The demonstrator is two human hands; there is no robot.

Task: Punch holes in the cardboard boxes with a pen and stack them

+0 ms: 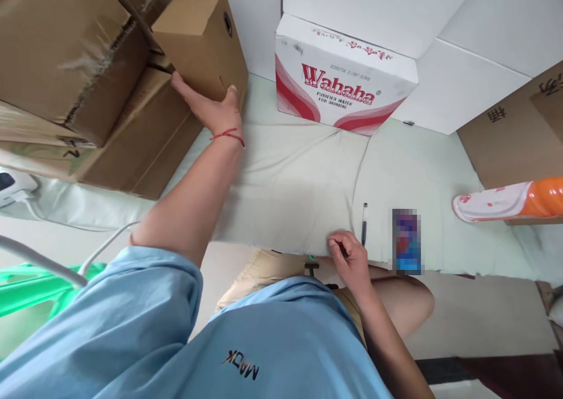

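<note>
My left hand (213, 105) grips the lower part of a brown cardboard box (193, 41) at the upper left, thumb on its near side and fingers at its left edge. This box has a round dark hole in one side. My right hand (349, 255) rests at the near edge of the cloth-covered table (299, 176), its fingers curled; whether anything is inside them is too small to tell. Just right of it lies a black pen (364, 224), and further right a phone with a blurred screen (407, 240).
Large cardboard boxes (57, 47) are stacked at the left. A white and red Wahaha carton (343, 82) stands at the back. On the right are an orange and white cylinder (510, 199) and another brown box (519, 129). A white cable (108, 243) runs at the left.
</note>
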